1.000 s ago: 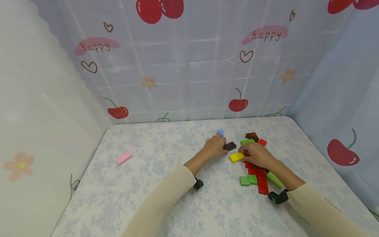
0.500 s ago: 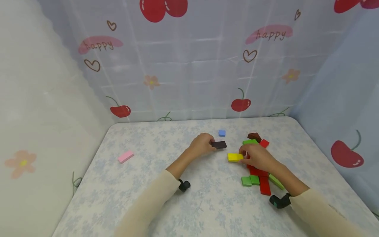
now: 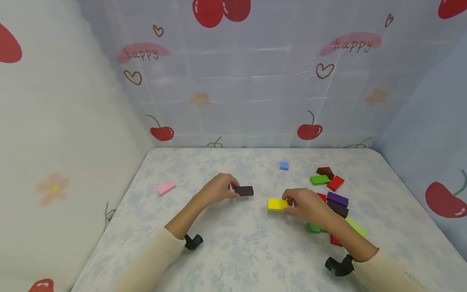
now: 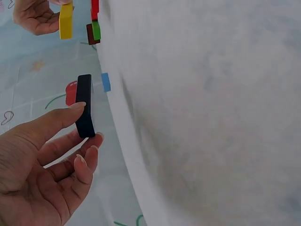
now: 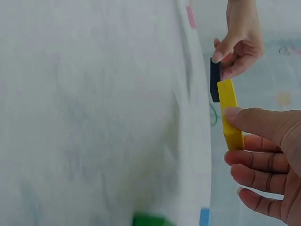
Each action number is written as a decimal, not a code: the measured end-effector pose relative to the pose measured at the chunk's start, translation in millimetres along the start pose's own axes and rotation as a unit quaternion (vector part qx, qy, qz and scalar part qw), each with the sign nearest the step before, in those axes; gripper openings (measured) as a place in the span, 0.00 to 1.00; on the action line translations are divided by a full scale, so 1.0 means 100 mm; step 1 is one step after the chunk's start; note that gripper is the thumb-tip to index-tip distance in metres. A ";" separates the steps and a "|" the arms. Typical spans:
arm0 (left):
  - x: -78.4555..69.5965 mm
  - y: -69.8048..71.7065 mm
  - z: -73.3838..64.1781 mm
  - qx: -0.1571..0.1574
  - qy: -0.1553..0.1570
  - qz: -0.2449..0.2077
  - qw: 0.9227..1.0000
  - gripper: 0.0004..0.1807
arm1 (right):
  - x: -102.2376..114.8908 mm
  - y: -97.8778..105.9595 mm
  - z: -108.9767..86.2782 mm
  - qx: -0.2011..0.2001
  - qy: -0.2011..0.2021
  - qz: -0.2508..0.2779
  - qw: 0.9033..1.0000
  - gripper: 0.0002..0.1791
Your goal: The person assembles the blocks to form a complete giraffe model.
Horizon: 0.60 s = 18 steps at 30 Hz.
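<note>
My left hand (image 3: 218,188) pinches a black rectangular block (image 3: 244,191) at its left end, thumb on one face and fingers behind. In the left wrist view this dark block (image 4: 85,106) stands out from the fingertips. My right hand (image 3: 306,205) pinches a yellow block (image 3: 277,204) the same way, by its right end. The yellow block (image 5: 230,115) shows whole in the right wrist view, thumb across its face. Both blocks are held over the middle of the table, a gap apart, the yellow one nearer to me.
On the right lies a loose group: a brown block (image 3: 325,172), a green block (image 3: 320,180), a red block (image 3: 335,183), a purple block (image 3: 337,198) and others partly under my right arm. A small blue block (image 3: 284,165) lies at the back, a pink block (image 3: 166,188) at left.
My left hand has picked up the black block beside the blue one and carried it left. My right hand has moved left, bringing the yellow block away from the pile. The head view has turned slightly.
</note>
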<state>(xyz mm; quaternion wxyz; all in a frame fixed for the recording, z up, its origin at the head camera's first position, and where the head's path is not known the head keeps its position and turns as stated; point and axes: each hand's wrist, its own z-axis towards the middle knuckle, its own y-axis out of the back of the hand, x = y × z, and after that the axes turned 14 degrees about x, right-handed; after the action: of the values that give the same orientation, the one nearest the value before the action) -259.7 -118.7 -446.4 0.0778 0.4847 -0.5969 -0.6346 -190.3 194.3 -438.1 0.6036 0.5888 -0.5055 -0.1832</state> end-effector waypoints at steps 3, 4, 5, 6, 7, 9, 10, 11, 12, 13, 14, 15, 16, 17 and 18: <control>0.09 -0.03 -0.21 -0.002 -0.003 -0.008 1.000 0.13 | 0.19 -0.08 0.08 0.008 0.011 0.002 1.000 0.15; 0.11 -0.05 -0.26 -0.002 -0.003 -0.010 1.000 0.13 | 0.24 -0.11 0.09 0.012 0.013 0.002 1.000 0.15; 0.13 -0.07 -0.31 -0.001 -0.002 -0.015 1.000 0.13 | 0.30 -0.14 0.11 0.017 0.017 0.002 1.000 0.15; 0.15 -0.09 -0.37 0.000 0.001 -0.019 1.000 0.13 | 0.35 -0.17 0.13 0.020 0.023 0.000 1.000 0.15; 0.16 -0.11 -0.41 0.003 0.003 -0.021 1.000 0.13 | 0.39 -0.20 0.15 0.022 0.027 -0.002 0.999 0.15; 0.17 -0.13 -0.48 0.006 0.008 -0.024 1.000 0.14 | 0.48 -0.26 0.19 0.023 0.041 -0.003 0.999 0.15; 0.18 -0.15 -0.51 0.007 0.010 -0.027 1.000 0.14 | 0.51 -0.29 0.21 0.022 0.048 -0.003 0.999 0.15; 0.19 -0.16 -0.54 0.007 0.010 -0.029 1.000 0.14 | 0.55 -0.32 0.24 0.021 0.056 -0.004 0.998 0.15; 0.20 -0.16 -0.56 0.005 0.009 -0.029 1.000 0.14 | 0.58 -0.35 0.26 0.019 0.063 -0.004 0.998 0.15; 0.21 -0.17 -0.58 0.004 0.008 -0.031 0.999 0.14 | 0.61 -0.38 0.28 0.017 0.070 -0.004 0.997 0.15; 0.23 -0.18 -0.60 0.003 0.006 -0.033 0.999 0.14 | 0.64 -0.41 0.31 0.015 0.078 -0.003 0.997 0.15; 0.24 -0.18 -0.62 0.003 0.004 -0.034 0.999 0.14 | 0.67 -0.44 0.33 0.012 0.085 -0.003 0.996 0.15; 0.25 -0.19 -0.63 0.004 0.005 -0.035 0.999 0.14 | 0.70 -0.46 0.36 0.011 0.092 -0.001 0.996 0.15; 0.27 -0.20 -0.64 0.007 0.007 -0.037 0.999 0.15 | 0.72 -0.49 0.38 0.010 0.099 0.000 0.995 0.15; 0.29 -0.21 -0.66 0.008 0.008 -0.039 0.999 0.15 | 0.75 -0.51 0.40 0.009 0.103 0.000 0.995 0.15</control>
<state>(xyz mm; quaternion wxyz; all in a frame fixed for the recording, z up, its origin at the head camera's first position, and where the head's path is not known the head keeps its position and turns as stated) -217.7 -177.2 -467.0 0.0536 0.5131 -0.5823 -0.6284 -172.9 99.2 -462.0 0.6475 0.6096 -0.4422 -0.1166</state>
